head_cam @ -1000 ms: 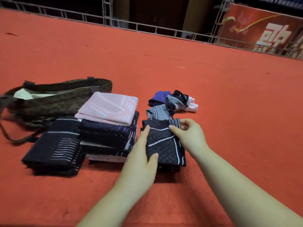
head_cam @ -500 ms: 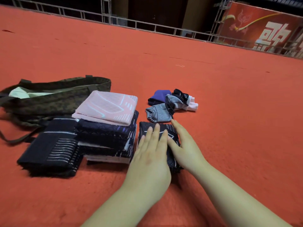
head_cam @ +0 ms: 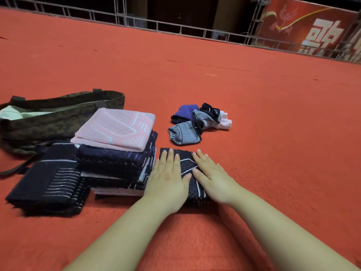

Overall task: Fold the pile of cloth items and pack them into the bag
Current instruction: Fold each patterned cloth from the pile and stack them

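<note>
Two bare forearms are showing, with no sleeves covering them. The left hand point(head_cam: 169, 178) and the right hand point(head_cam: 214, 178) are wearing no gloves, rings or watches. The fingernails are showing short and unpainted.

The floor point(head_cam: 254, 118) is covered in matt orange-red carpet with a rough, felt-like nap. The dark folded cloth point(head_cam: 188, 169) is woven, with a fine diamond texture and pale stripes. The pink towel point(head_cam: 115, 128) looks soft and waffle-textured. The bag point(head_cam: 58, 116) is matt camouflage fabric. The socks point(head_cam: 185, 132) are ribbed knit. The railing point(head_cam: 175, 29) is dull grey metal.
</note>
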### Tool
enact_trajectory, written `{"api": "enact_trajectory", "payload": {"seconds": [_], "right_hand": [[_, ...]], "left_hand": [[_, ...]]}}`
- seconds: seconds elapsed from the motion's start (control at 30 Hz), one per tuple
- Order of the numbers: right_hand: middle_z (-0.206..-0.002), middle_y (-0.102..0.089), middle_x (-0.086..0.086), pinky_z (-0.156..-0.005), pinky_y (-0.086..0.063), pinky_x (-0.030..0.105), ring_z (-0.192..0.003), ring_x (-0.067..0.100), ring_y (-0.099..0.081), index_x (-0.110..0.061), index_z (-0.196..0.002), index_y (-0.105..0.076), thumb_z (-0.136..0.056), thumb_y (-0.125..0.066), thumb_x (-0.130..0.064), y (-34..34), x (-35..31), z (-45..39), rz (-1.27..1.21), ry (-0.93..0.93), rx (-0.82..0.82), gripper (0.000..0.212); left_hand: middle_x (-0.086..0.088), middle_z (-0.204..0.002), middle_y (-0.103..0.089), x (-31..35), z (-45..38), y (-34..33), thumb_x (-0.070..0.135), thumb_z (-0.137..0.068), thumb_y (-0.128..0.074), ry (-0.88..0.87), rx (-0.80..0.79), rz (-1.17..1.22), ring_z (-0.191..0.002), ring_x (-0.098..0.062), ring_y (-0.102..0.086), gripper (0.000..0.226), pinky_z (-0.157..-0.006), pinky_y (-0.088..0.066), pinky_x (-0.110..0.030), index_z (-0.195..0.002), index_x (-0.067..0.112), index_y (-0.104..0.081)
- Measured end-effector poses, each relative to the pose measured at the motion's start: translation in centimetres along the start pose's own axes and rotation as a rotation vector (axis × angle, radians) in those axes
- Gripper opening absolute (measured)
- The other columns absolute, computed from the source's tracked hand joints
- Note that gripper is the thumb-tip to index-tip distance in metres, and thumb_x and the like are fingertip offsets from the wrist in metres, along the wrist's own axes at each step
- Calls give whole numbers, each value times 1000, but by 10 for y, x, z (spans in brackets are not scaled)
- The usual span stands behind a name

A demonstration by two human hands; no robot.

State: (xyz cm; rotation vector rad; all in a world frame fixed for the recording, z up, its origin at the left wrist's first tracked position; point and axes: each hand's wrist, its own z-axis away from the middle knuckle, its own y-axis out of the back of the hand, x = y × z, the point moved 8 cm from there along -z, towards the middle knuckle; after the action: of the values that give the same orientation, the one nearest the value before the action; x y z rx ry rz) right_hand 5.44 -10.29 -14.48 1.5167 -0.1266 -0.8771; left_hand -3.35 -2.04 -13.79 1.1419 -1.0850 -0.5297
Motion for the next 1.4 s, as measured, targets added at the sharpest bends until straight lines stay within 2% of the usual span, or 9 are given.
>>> {"api": "enact_trajectory", "payload": {"seconds": [0.17,0.37,0.57,0.7,0.83,1.03,1.17,1.3,1.4], "right_hand": [[-158,10,-13,-119,0,42,-146,8,6,-29,-152,-1,-103,-24,-40,-4,4,-3,30,-21,-61,55],[-158,10,-13,-120,-8,43,-146,5,2,-28,-152,-2,-102,-28,-39,-8,4,2,-74,9,-10,57],[-157,-15,-7,-110,-5,11,-138,-5,-11,-20,-148,-27,-101,-41,-30,5,6,7,-389,22,176,50],[-146,-43,-6,-113,-23,21,-134,6,-37,-20,-140,-44,-98,-49,-30,17,32,6,-542,-80,335,44],[-135,-55,-2,-100,-33,19,-123,11,-50,-18,-131,-54,-97,-51,-28,16,64,0,-515,-183,402,35],[-138,-53,0,-112,-27,27,-131,15,-44,-17,-129,-56,-96,-51,-31,13,85,-22,-322,-217,422,37],[-141,-50,1,-114,-25,29,-134,17,-41,-17,-132,-54,-84,-40,-46,13,86,-49,-255,-199,410,58],[-139,-51,-2,-112,-27,32,-131,16,-43,-18,-135,-50,-92,-56,-35,16,90,-80,-250,-210,459,47],[-138,-52,-4,-111,-28,32,-130,14,-44,-23,-137,-47,-91,-56,-41,19,94,-100,-262,-255,505,50]], "left_hand": [[-8,-158,16,0,-7,-9,44,-101,-19,21,-16,-145,-146,-21,15,64,-118,9,-36,-151,13,6],[-10,-158,18,2,-5,-8,44,-101,-17,15,-66,-214,-145,-23,20,65,-116,13,-36,-151,10,6],[-11,-159,10,6,-8,3,45,-102,-15,57,-139,-231,-146,-24,14,64,-118,8,-38,-152,9,0],[-12,-160,-4,20,-16,23,41,-102,-21,56,-66,-179,-147,-27,7,59,-118,5,-38,-151,9,-12],[-8,-160,-5,43,-38,29,36,-102,-27,3,-16,-72,-147,-24,4,55,-118,4,-36,-151,14,-16],[-11,-159,-9,47,-89,16,33,-101,-33,89,-40,-10,-147,-27,0,54,-118,0,-37,-150,13,-20],[-12,-159,-5,42,-126,9,31,-99,-37,207,-27,62,-147,-29,1,56,-118,-2,-39,-150,14,-20],[-13,-159,0,29,-157,7,28,-96,-41,315,21,139,-147,-31,3,59,-118,0,-41,-150,18,-16],[-13,-160,2,9,-170,1,31,-97,-44,385,91,239,-147,-30,0,65,-117,-3,-40,-151,20,-9]]}}
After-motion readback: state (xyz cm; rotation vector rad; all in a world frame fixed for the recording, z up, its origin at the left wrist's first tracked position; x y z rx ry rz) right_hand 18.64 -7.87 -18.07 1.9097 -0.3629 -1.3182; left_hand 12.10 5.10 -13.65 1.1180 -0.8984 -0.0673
